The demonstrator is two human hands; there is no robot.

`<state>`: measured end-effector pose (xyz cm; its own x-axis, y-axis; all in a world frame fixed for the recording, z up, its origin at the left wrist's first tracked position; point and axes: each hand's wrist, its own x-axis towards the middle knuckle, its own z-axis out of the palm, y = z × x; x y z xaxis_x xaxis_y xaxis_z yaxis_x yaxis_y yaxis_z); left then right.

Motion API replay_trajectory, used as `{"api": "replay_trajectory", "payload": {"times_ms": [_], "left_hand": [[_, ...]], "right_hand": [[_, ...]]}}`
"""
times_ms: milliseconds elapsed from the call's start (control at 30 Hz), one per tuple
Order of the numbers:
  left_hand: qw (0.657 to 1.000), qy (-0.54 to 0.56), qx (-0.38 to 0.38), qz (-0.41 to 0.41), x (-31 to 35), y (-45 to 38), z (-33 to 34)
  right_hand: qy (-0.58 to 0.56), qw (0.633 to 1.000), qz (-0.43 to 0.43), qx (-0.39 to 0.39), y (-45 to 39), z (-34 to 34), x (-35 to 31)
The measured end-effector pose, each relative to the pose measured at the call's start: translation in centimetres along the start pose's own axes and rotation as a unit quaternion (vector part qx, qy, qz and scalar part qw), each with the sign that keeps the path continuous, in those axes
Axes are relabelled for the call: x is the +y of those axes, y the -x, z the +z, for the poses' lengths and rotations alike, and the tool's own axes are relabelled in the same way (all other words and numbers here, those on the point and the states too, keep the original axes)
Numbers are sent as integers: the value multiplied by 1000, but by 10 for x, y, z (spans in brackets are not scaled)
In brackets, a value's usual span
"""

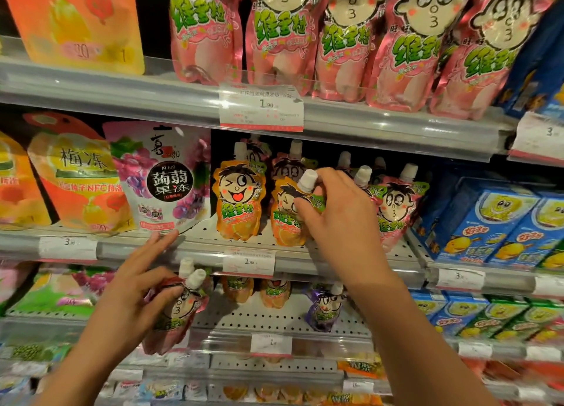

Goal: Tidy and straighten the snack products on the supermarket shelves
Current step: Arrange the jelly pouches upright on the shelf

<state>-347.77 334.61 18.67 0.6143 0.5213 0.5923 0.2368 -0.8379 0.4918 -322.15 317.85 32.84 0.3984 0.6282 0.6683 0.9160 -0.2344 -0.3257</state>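
My right hand (338,216) grips the top of an orange spouted jelly pouch (287,219) standing on the middle shelf (207,253), fingers round its white cap. A second orange pouch (238,201) stands upright just left of it. Pink pouches (393,207) stand to the right and behind. My left hand (137,286) holds two pink spouted pouches (175,311) in front of the lower shelf, with the index and middle fingers stretched toward the middle shelf's edge.
Large pink pouches (274,33) line the top shelf. A white grape jelly bag (164,179) and orange bags (82,179) stand at the left. Blue cartons (500,225) fill the right. A purple pouch (325,308) and orange pouches (256,289) sit on the lower shelf.
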Motion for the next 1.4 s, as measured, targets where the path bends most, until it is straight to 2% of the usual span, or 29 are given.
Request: {"api": "replay_trajectory", "payload": {"times_ms": [167,300,367,467,567,633,833,1000,1200,1400], "left_hand": [[1000,4,-4,26,-7,-1,-1],[999,-4,-1,45,-12,2,5],[998,-21,-3,58,-16,4,6],[998,-33,-21,59,-21,5,7],[996,-40,-35,65,-26,7,8],[996,-36,-35,71,-27,8,8],[996,-33,-46,66,-28,10,9],[996,-15,-59,61,-30,10,6],[996,-18,-63,58,-29,10,5],[998,13,-49,36,-28,9,4]], "right_hand": [[-35,999,-7,-28,15,-15,-5],[-84,996,-38,19,28,-33,-23],[-115,993,-39,10,32,-43,-32],[-114,990,-39,-70,38,-49,-37],[-62,975,-17,-212,48,-34,-36],[-13,966,-6,-259,61,-11,-29],[24,975,11,-222,112,79,-9],[56,973,70,-213,133,133,-5],[110,978,46,-171,122,175,0],[132,972,51,-185,110,186,-5]]}}
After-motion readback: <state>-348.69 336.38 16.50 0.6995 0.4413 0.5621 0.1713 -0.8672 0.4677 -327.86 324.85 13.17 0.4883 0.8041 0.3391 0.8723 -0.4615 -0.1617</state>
